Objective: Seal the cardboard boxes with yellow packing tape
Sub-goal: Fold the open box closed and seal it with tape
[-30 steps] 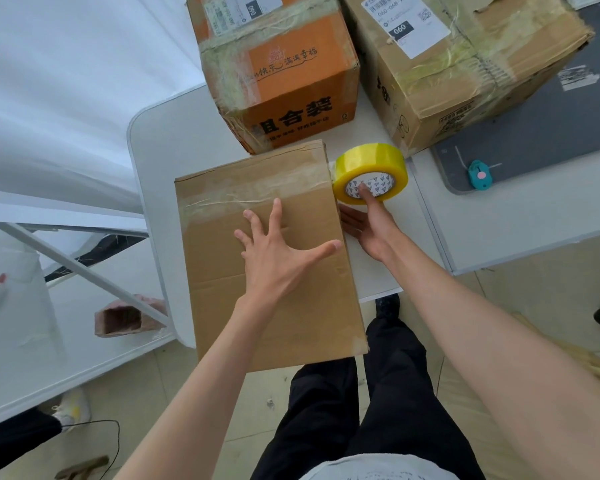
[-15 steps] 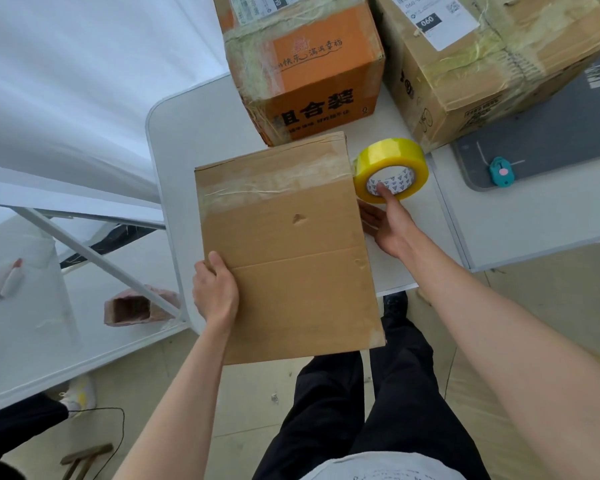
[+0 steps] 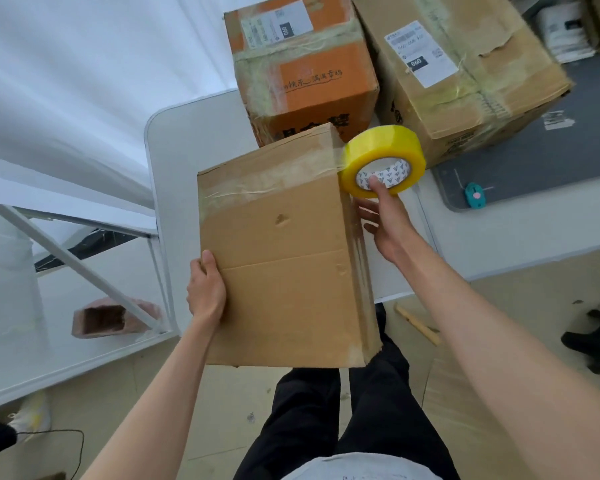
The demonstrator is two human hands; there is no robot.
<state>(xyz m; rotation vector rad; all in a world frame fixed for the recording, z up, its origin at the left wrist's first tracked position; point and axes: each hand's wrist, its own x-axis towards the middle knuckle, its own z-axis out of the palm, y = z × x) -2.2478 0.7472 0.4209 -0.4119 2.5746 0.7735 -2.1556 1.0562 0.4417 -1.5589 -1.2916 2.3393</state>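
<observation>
The plain cardboard box [image 3: 284, 251] sits at the near edge of the white table [image 3: 187, 133], its near end hanging out past the edge over the person's legs. A band of tape already runs across its far end, and that band leads straight off the far right corner to the yellow tape roll [image 3: 383, 161], which stands on edge just beside that corner. So this strip looks laid across the top but not yet cut or pressed down the side. The seam running across the middle of the top shows no tape that I can make out, so that part probably remains to be done.

The right hand [image 3: 383, 220] holds the roll with one finger hooked inside the core; the other fingers hang loose below it, next to the box's right side. The left hand [image 3: 207, 289] grips the box's left edge, thumb on top and fingers curled underneath.

Behind it stand an orange box [image 3: 305, 71] and a larger brown box [image 3: 465, 74], both touching or nearly so, both wrapped in yellowish tape and seemingly finished. A small teal cutter [image 3: 476, 195] lies on the dark mat [image 3: 534, 161] to the right, well apart from the roll; it is likely needed to cut the strip.
</observation>
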